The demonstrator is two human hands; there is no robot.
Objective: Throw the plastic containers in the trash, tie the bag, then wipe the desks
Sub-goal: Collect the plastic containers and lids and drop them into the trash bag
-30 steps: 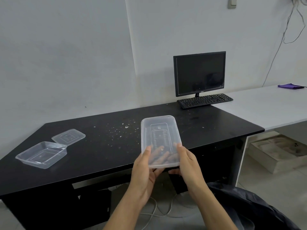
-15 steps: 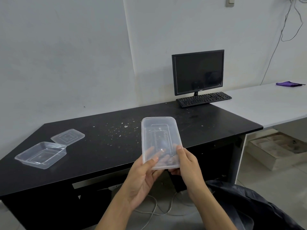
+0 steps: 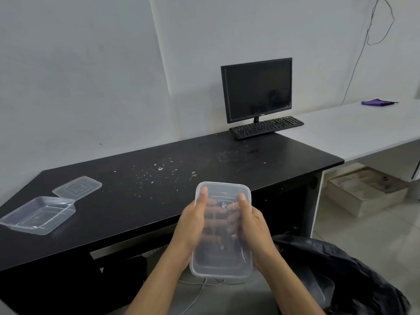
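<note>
trash bag (image 3: 341,280): black, low on the right, just beside the right forearm
left hand (image 3: 191,223): curled round the box's left edge, thumb on top, fingers underneath
right hand (image 3: 254,228): gripping the right edge the same way
plastic box (image 3: 222,262): clear, held in the air before the black tabletop (image 3: 159,201), above the floor
open tub (image 3: 38,215): far left on the tabletop, touching a loose lid (image 3: 77,186)
crumbs (image 3: 161,168): scattered mid-tabletop
keyboard (image 3: 266,127), monitor (image 3: 256,89): at the back
purple cloth (image 3: 376,102): on the white tabletop (image 3: 352,128)

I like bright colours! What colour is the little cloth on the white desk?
The cloth is purple; the head view shows it, far right.
</note>
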